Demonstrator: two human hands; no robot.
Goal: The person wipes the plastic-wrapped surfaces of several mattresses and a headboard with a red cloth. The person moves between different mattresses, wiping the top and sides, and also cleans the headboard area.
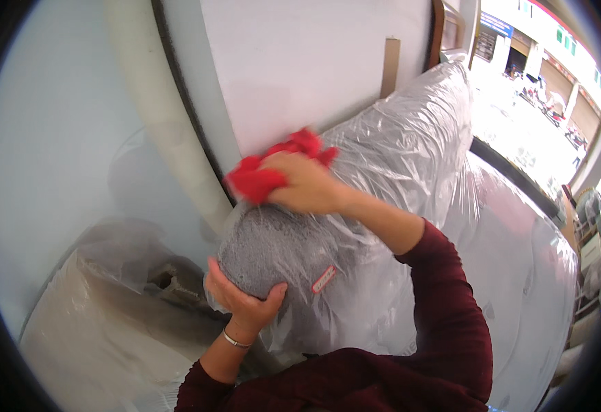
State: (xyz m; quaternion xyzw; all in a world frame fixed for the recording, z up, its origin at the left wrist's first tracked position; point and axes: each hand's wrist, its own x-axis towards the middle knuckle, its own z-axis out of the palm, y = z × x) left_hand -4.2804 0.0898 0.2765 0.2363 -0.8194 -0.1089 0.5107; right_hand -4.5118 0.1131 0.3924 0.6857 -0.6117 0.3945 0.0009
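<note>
A long padded piece covered in grey fabric, probably furniture, is wrapped in clear plastic film (397, 144); its rounded grey end (266, 247) faces me. My left hand (245, 295) is closed on the lower edge of that end, thumb on the near side, with a bracelet at the wrist. Bunched in my right hand (307, 184) is a red cloth (252, 182), held against the top of the wrapped end. Motion blurs this hand a little. A small white label with a red border (323, 279) sits on the grey side.
At the lower left stands another plastic-covered bulky thing (101, 323), with a dark opening near its top. A white wall corner (280, 69) rises close behind the piece. Below on the right spreads a pale plastic-covered surface (500, 295). A bright street (513, 117) shows at the upper right.
</note>
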